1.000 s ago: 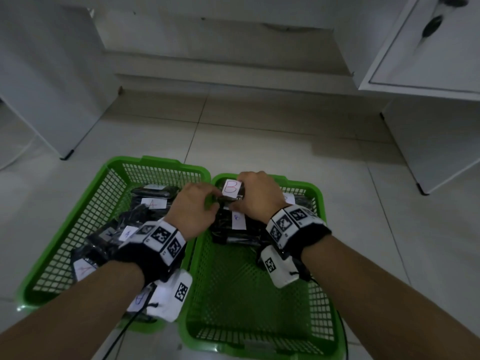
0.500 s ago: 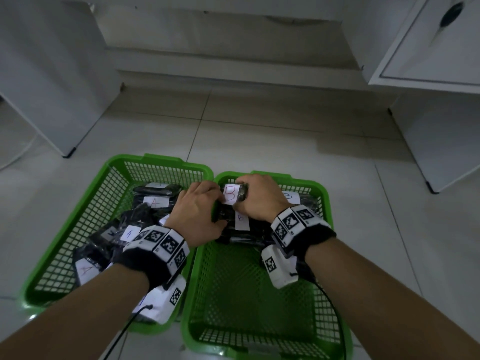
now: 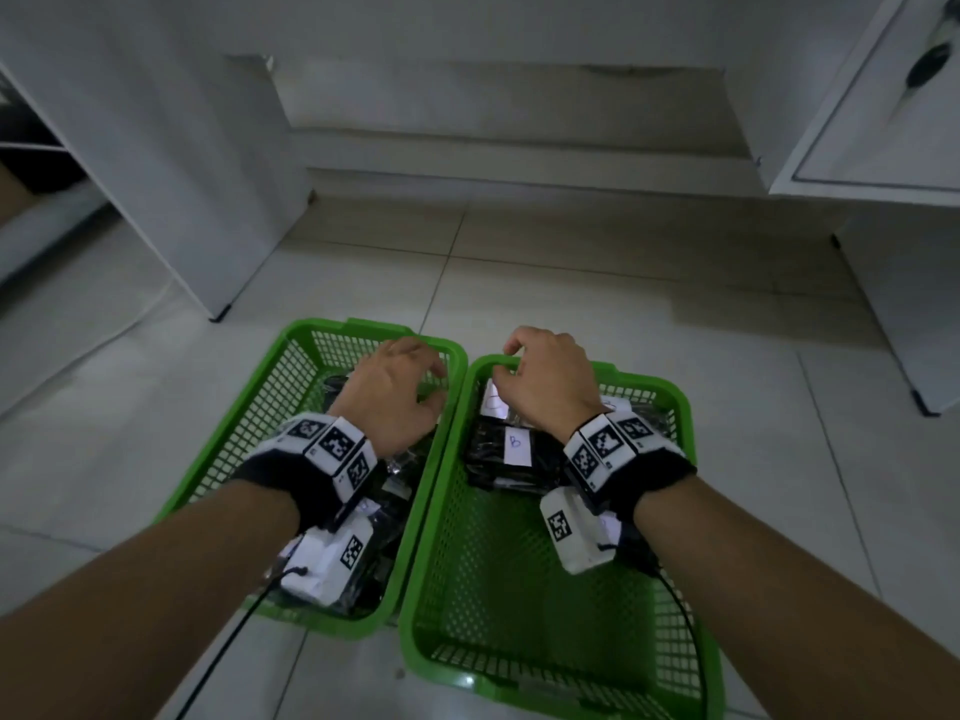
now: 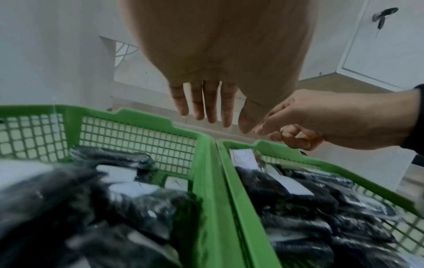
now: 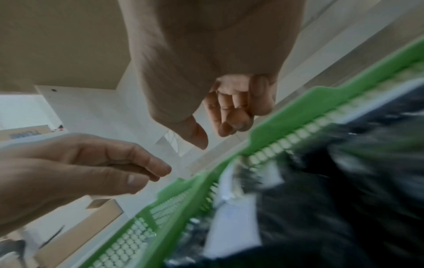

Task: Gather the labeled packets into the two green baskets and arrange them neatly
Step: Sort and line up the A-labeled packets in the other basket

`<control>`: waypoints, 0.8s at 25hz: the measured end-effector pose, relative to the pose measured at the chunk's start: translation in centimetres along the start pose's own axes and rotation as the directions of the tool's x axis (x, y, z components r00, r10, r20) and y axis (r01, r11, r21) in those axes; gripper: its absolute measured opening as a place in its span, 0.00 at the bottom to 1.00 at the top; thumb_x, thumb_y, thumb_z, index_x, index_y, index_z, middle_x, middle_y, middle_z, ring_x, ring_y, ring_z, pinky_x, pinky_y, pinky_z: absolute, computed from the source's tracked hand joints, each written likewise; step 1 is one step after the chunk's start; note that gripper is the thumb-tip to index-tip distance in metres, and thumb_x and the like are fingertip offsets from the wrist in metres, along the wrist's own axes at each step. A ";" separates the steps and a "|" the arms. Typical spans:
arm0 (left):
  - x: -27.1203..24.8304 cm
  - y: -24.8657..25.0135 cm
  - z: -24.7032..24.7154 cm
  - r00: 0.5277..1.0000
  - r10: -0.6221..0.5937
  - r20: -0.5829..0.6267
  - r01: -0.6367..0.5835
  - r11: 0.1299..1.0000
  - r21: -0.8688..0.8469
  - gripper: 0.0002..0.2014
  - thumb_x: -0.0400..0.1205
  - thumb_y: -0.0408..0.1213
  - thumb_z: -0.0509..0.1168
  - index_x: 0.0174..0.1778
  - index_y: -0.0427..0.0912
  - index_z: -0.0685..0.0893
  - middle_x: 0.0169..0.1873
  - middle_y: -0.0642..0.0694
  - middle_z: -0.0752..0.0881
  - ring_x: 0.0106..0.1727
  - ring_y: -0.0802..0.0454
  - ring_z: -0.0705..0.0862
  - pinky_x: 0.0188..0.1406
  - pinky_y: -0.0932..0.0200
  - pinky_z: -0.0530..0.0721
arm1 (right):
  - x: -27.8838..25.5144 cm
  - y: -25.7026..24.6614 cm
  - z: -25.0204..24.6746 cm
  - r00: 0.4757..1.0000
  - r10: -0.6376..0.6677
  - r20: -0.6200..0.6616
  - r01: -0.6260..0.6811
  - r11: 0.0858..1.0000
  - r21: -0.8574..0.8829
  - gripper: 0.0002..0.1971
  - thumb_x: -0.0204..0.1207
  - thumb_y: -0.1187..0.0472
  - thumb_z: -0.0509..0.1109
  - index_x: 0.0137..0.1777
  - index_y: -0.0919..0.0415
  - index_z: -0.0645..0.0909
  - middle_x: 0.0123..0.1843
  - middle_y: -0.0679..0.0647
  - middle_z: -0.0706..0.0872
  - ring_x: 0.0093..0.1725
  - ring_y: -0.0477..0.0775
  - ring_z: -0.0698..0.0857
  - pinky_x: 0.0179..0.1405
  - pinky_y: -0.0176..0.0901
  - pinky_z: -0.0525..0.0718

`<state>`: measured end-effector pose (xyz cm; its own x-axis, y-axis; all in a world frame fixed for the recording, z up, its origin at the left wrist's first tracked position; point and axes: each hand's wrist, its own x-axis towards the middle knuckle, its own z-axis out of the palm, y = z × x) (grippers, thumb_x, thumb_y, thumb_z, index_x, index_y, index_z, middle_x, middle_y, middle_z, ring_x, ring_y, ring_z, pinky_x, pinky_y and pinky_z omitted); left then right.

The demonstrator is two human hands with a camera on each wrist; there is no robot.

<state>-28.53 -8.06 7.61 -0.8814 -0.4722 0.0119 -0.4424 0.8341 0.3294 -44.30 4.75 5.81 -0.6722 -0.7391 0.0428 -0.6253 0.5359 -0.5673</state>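
Two green baskets stand side by side on the floor. The left basket (image 3: pixel 291 356) holds several black packets (image 4: pixel 128 199) with white labels. In the right basket (image 3: pixel 691 459), black packets (image 3: pixel 514 449) marked B lie stacked at the far end, and its near half is bare mesh. My left hand (image 3: pixel 431 376) hovers over the far end of the left basket with straight fingers (image 4: pixel 213 108), holding nothing. Over the far rim of the right basket, my right hand (image 3: pixel 511 356) hangs with loosely curled fingers (image 5: pixel 229 112), also holding nothing.
A white cabinet (image 3: pixel 156 174) stands at the left and another white cabinet with a door (image 3: pixel 883 122) at the right. Tiled floor (image 3: pixel 571 293) stretches beyond the baskets. A black cable (image 3: pixel 223 652) trails from my left wrist.
Both hands have let go of the B-labelled packet, which now lies in the right basket. They have lifted and moved apart, the left one over the left basket.
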 end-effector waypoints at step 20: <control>3.2 -15.6 -1.2 0.989 -0.031 0.143 0.055 0.984 -0.167 0.07 0.79 0.34 0.65 0.47 0.43 0.88 0.50 0.41 0.89 0.52 0.43 0.86 0.47 0.59 0.79 | 0.3 -17.5 13.1 0.946 0.322 0.034 -0.324 0.945 0.050 0.07 0.72 0.59 0.69 0.35 0.60 0.81 0.33 0.52 0.85 0.34 0.58 0.85 0.29 0.40 0.76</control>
<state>-24.28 -22.97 3.64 -0.8819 -0.4524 -0.1330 -0.4563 0.7477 0.4824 -28.33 -10.17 5.02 -0.8241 -0.5403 -0.1699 -0.3535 0.7250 -0.5911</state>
